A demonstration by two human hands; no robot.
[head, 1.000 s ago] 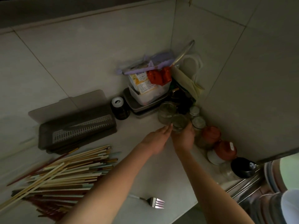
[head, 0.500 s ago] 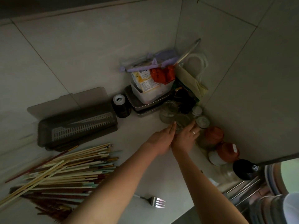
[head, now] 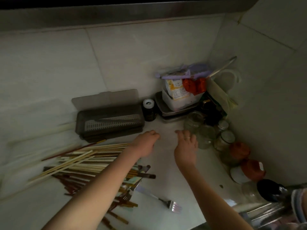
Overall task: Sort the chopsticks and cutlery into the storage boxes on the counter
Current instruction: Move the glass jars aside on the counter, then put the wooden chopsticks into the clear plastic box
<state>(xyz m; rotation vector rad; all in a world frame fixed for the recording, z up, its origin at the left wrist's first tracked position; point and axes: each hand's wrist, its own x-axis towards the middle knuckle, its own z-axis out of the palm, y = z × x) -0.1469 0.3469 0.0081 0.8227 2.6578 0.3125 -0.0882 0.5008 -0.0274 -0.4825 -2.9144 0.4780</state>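
A big loose pile of wooden and dark chopsticks (head: 79, 163) lies on the white counter at the left. Behind it stands a grey storage box (head: 109, 123) with its lid tipped open against the wall and a slotted tray inside. A metal fork (head: 167, 204) lies alone near the counter's front edge. My left hand (head: 146, 143) hovers just right of the box's front corner with its fingers curled under, holding nothing. My right hand (head: 186, 145) hangs beside it, fingers relaxed and empty, close to a glass jar (head: 205, 136).
The right corner is crowded: several glass jars, two red-lidded pots (head: 252, 170), a black-lidded jar (head: 269, 190), a small dark bottle (head: 148, 110), and a plastic tub (head: 179, 100) on steel trays. A dish rack (head: 272, 214) sits at bottom right.
Both hands have drawn back from the glass jars in the corner and moved apart, the left one going left toward the storage box. The view has shifted left and up.
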